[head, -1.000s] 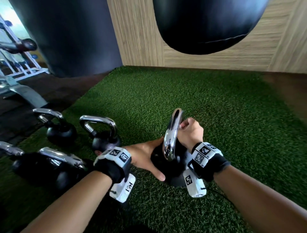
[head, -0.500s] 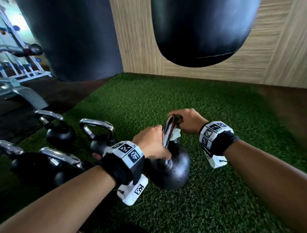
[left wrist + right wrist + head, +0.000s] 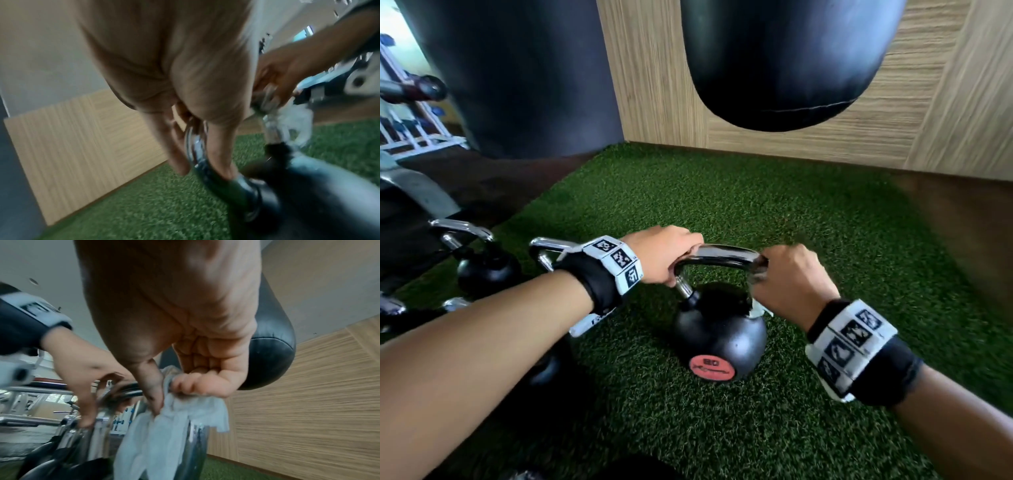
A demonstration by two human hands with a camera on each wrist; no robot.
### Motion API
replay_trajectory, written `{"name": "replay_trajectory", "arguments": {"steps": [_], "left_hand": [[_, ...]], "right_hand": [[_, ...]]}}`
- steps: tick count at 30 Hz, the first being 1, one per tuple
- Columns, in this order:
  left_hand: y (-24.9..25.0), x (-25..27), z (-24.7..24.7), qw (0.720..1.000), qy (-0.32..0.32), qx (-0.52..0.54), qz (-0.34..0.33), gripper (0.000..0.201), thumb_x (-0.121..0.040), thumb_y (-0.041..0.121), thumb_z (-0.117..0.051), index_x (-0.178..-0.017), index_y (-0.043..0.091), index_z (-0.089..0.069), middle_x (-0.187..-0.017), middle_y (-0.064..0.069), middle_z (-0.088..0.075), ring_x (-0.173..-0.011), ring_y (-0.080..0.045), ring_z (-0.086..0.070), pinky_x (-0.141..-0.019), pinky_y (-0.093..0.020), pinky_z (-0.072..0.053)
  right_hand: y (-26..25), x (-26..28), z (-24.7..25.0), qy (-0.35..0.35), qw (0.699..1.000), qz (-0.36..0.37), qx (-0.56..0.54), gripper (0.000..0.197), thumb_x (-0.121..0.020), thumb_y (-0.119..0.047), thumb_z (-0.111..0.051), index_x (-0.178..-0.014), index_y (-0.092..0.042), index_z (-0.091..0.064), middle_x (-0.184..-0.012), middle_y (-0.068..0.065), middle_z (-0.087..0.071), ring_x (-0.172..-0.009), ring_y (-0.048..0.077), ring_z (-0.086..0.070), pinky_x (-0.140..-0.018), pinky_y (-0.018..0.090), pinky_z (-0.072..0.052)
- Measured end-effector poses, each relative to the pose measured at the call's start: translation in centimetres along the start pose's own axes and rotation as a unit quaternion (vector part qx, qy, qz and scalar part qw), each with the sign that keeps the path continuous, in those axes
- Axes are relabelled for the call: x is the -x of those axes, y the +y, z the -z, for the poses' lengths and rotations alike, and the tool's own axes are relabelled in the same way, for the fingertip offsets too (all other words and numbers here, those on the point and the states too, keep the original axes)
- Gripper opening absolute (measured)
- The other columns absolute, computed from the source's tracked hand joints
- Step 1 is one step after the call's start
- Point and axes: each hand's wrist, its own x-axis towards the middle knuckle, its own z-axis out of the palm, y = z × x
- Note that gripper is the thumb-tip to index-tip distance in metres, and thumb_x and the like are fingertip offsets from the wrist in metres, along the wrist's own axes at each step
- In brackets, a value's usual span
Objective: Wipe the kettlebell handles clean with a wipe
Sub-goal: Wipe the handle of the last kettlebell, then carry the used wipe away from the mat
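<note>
A black kettlebell [image 3: 719,334] stands upright on the green turf [image 3: 808,240] in the centre of the head view, a red label facing the camera low on its front. Its chrome handle [image 3: 722,256] arches across the middle of the frame. The left hand [image 3: 664,255] curls round the handle's left corner. The right hand [image 3: 789,282] grips the right corner with a white wipe [image 3: 174,421] folded under its fingers; in the right wrist view the thumb presses the wipe against the chrome, and its loose end hangs down the right upright. More kettlebells [image 3: 486,267] sit at the left edge of the head view. A black punching bag [image 3: 784,58] hangs at the upper centre before a wood-panel wall [image 3: 893,130].
</note>
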Motion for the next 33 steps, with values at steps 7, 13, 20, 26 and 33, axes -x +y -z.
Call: {"name": "replay_trajectory", "arguments": {"steps": [7,13,20,26,33], "left_hand": [[-1.3,-1.0,-1.6,0.998,0.038,0.02,-0.044,0.047,-0.075,0.001,-0.076,-0.098,0.026,-0.043,-0.096,0.005,-0.057,-0.081,-0.025,-0.063,-0.071,-0.039,-0.051],[0.4,0.8,0.0,0.985,0.023,0.169,0.011,0.043,-0.08,0.007,-0.073,-0.119,0.018,-0.061,-0.117,-0.004,-0.064,-0.107,-0.026,-0.064,-0.093,-0.037,-0.051],[4.0,7.0,12.1,0.97,0.001,0.234,0.061,0.026,-0.086,0.026,-0.075,-0.112,0.031,-0.074,-0.116,0.0,-0.071,-0.105,-0.021,-0.068,-0.088,-0.028,-0.049],[7.1,11.2,29.8,0.956,-0.063,0.266,0.101,0.029,-0.091,0.012,-0.065,-0.111,0.032,-0.075,-0.12,0.004,-0.074,-0.107,-0.019,-0.07,-0.093,-0.038,-0.058],[10.3,15.3,48.6,0.938,-0.05,0.313,0.143,0.023,-0.09,0.016,-0.066,-0.107,0.028,-0.076,-0.111,0.006,-0.075,-0.1,-0.017,-0.07,-0.089,-0.036,-0.058]], "right_hand": [[-1.5,2.0,-0.1,0.01,0.999,-0.03,0.03,0.009,-0.084,-0.028,-0.067,-0.084,-0.019,-0.066,-0.061,-0.01,-0.047,-0.055,0.012,-0.048,-0.057,0.017,-0.042],[-3.4,1.9,3.4,-0.067,0.992,-0.103,0.012,0.018,-0.085,-0.023,-0.066,-0.073,-0.009,-0.064,-0.076,0.009,-0.068,-0.078,0.03,-0.07,-0.067,0.033,-0.058],[-7.1,3.0,15.7,-0.14,0.958,-0.249,0.009,0.018,-0.085,-0.024,-0.067,-0.076,-0.007,-0.067,-0.058,0.004,-0.048,-0.071,0.03,-0.063,-0.063,0.028,-0.049],[-12.1,3.6,33.7,-0.171,0.934,-0.295,-0.104,0.013,-0.088,-0.019,-0.068,-0.084,-0.011,-0.078,-0.086,0.008,-0.074,-0.071,0.021,-0.062,-0.064,0.022,-0.045],[-18.5,1.6,54.6,-0.147,0.922,-0.332,-0.134,0.013,-0.083,-0.019,-0.066,-0.082,-0.013,-0.078,-0.074,0.002,-0.069,-0.053,0.004,-0.049,-0.041,0.013,-0.032]]}}
